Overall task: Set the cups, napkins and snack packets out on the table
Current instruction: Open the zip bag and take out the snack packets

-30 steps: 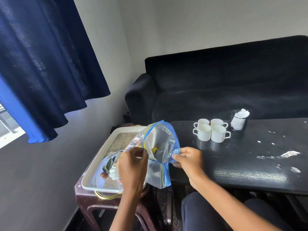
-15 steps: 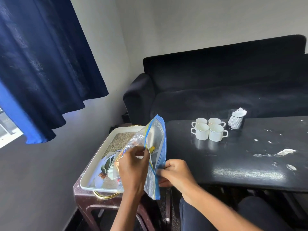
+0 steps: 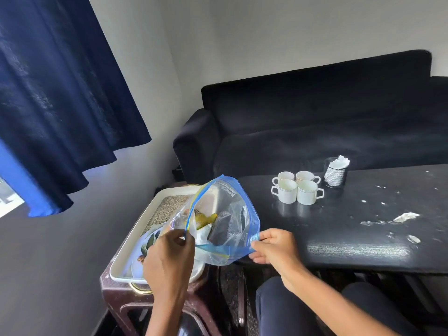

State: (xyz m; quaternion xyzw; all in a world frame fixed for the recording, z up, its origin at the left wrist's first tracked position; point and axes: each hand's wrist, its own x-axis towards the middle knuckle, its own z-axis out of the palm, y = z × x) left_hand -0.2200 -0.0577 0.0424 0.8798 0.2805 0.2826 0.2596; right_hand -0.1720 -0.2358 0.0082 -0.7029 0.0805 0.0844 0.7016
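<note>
I hold a clear zip bag (image 3: 225, 219) with a blue seal strip above the tray (image 3: 121, 270). My left hand (image 3: 169, 258) pinches its left rim and my right hand (image 3: 274, 246) pinches its right rim, so the mouth gapes. Inside lie a yellow-green snack packet (image 3: 203, 219) and a dark packet (image 3: 224, 229). Several white cups (image 3: 297, 190) stand bunched on the black table (image 3: 351, 238). Beside them a holder with white napkins (image 3: 335, 172) stands upright.
The tray sits on a dark red plastic stool (image 3: 116, 294) left of the table. A black sofa (image 3: 315, 122) runs behind the table. A blue curtain (image 3: 60, 93) hangs at the left. White scuffs mark the table's right part.
My right hand has pulled the bag's right rim out to the right, spreading the mouth wide again after it was nearly flat half a second ago. The left hand kept its hold.
</note>
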